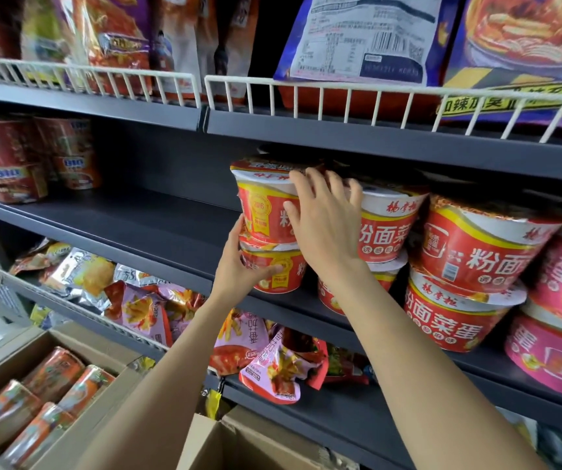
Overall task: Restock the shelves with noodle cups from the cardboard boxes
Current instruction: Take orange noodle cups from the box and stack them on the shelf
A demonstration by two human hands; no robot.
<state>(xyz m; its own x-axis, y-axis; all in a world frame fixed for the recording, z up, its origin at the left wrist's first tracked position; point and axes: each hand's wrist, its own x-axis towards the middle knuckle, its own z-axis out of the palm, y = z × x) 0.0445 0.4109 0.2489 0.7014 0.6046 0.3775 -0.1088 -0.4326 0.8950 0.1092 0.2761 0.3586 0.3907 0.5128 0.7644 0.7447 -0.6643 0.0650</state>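
Both forearms reach up from the foreground. Left hand [238, 262] cups the lower cup [284, 269], thumb across its front; right hand [327, 225] lies fingers spread on the top cup [264, 205]. These two cups stand upright, stacked, lids up, labels facing out, on the dark middle shelf [157, 228]. More stacks [469, 273] sit just right. An open box [69, 337] of packs lies below left.

Even light, perhaps overhead; edges warped.
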